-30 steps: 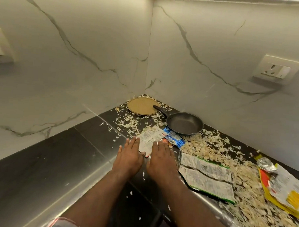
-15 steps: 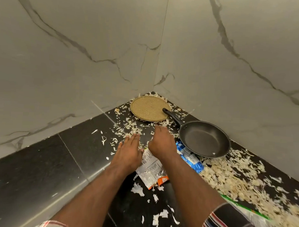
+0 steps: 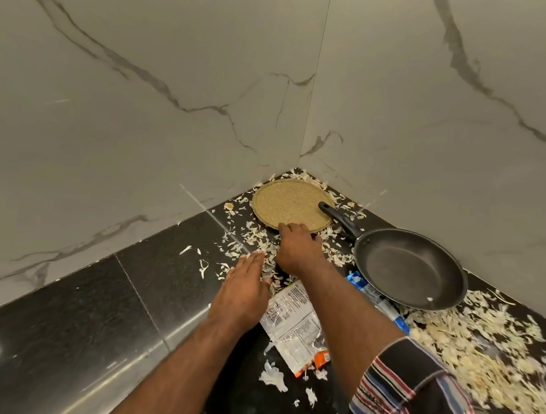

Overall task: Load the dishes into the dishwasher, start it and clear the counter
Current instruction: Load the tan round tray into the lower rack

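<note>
pan (image 3: 409,269) handle points to the corner; left hand (image 3: 241,294) flat, right hand (image 3: 296,250) fingers curled on peels (image 3: 332,256)

Glossy black stone counter (image 3: 73,317), corner position. Directly on it: round woven straw mat (image 3: 289,204) at right fingertips; black non-stick frying pan (image 3: 409,269) right of grip; white printed wrapper (image 3: 294,326) under right forearm; pale peel scraps (image 3: 478,350) scattered.
</note>
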A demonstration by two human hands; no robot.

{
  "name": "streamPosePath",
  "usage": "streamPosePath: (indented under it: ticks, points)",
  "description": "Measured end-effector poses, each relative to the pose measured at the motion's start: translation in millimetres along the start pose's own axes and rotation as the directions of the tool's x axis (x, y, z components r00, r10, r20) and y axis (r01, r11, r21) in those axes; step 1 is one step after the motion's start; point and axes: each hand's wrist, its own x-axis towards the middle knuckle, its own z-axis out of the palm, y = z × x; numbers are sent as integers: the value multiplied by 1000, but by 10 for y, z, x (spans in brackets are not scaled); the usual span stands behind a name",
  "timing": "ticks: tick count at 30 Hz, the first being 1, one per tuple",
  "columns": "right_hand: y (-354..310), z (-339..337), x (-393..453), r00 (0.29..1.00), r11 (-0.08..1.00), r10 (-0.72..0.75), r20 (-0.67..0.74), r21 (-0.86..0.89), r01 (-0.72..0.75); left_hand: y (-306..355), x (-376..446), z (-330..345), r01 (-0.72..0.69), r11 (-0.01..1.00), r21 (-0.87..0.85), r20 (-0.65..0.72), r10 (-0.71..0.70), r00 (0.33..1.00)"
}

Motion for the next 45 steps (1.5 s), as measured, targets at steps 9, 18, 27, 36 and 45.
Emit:
streamPosePath:
  ticks: [9, 18, 27, 36, 45]
  points:
    - [-249, 141, -799, 981, 988, -62, -184, 131, 87, -11, -87, -240, 99, 990, -103, -234, -121, 965]
    - [-59, 112, -962, 925, 838, 361, -119, 477, -266, -145, -222, -349, 395, 879, -268, -252, -460, 851]
    - [-133, 47, -936, 865, 404, 496, 71, 863, -302, -260, -193, -434, 473, 746, -469, -175, -603, 778]
    - [-162, -353, -1416, 865, -164, 434, 253, 966, -201, 125, -497, -587, 367, 720, -589, -140, -538, 831]
    - [43, -432, -2360, 830, -198, 521, 199, 974, -109, 317, -1128, -501, 286, 583, -761, -77, -518, 852]
